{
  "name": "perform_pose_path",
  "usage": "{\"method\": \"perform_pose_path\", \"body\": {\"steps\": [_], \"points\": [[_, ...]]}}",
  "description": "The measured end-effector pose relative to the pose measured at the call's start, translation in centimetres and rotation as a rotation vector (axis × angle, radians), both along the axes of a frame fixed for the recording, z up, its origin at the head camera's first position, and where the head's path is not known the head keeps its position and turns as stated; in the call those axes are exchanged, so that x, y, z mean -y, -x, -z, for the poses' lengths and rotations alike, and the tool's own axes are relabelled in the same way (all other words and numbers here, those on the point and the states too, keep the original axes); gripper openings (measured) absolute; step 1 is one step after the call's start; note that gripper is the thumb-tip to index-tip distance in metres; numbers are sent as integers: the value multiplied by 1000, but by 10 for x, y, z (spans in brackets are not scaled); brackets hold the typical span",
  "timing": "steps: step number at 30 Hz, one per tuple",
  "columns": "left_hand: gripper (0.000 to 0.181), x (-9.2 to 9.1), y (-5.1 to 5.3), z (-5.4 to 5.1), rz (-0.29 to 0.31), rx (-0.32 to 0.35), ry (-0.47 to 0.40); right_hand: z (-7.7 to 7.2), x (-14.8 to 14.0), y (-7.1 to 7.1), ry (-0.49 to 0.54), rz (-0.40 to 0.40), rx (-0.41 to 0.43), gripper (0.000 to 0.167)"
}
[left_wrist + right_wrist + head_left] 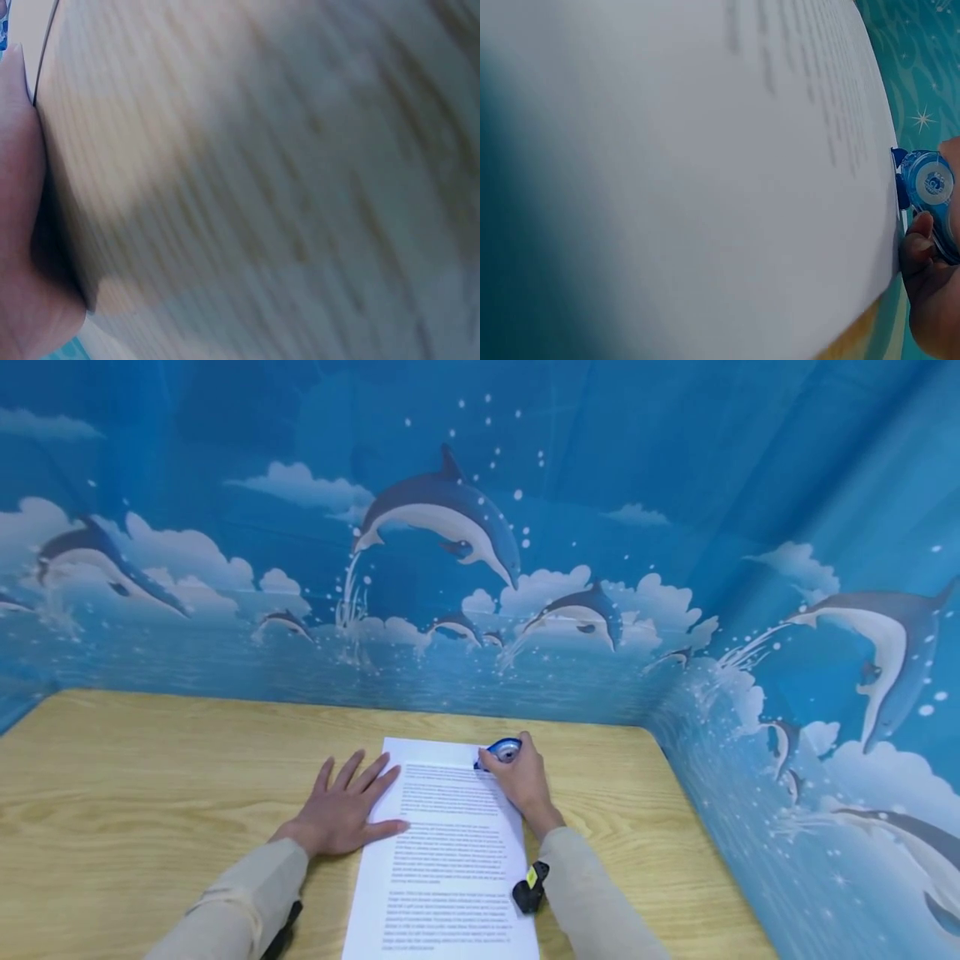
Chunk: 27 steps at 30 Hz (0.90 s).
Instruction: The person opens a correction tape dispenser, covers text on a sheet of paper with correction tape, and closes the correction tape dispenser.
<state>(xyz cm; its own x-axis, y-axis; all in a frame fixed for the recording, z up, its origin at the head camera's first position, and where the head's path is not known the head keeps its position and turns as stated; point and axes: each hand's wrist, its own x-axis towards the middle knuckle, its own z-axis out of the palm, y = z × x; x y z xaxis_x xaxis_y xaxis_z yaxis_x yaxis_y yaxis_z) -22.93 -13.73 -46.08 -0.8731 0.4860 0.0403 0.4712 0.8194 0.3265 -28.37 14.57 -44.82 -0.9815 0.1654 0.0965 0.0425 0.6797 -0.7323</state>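
A blue correction tape dispenser (504, 750) with a clear window and a round reel is gripped in my right hand (525, 781). Its tip meets the printed sheet of paper (442, 860) near the top lines of text. In the right wrist view the dispenser (930, 180) shows its reel, with my thumb and fingers (922, 247) around it. My left hand (345, 810) lies flat with fingers spread, its fingertips and thumb on the paper's left edge. The left wrist view catches only part of this hand (19, 202).
The paper lies on a wood-grain table (150, 793). Behind the table and along its right side hangs a blue curtain (300, 560) printed with dolphins. A small black device (530, 889) is strapped at my right wrist, over the paper's right edge.
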Motion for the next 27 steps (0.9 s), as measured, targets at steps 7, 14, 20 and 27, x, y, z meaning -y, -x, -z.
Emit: {"method": "perform_pose_path", "body": {"steps": [7, 14, 20, 27], "points": [[86, -2, -6, -15, -5, 26, 40, 0, -6, 0, -10, 1, 5, 72], [86, -2, -6, -14, -6, 28, 38, -1, -13, -2, -5, 6, -20, 69], [88, -1, -1, -2, -4, 14, 27, -1, -20, -2, -11, 10, -14, 70], [90, 0, 3, 7, -15, -9, 27, 2, -27, -2, -22, 24, 6, 73]]}}
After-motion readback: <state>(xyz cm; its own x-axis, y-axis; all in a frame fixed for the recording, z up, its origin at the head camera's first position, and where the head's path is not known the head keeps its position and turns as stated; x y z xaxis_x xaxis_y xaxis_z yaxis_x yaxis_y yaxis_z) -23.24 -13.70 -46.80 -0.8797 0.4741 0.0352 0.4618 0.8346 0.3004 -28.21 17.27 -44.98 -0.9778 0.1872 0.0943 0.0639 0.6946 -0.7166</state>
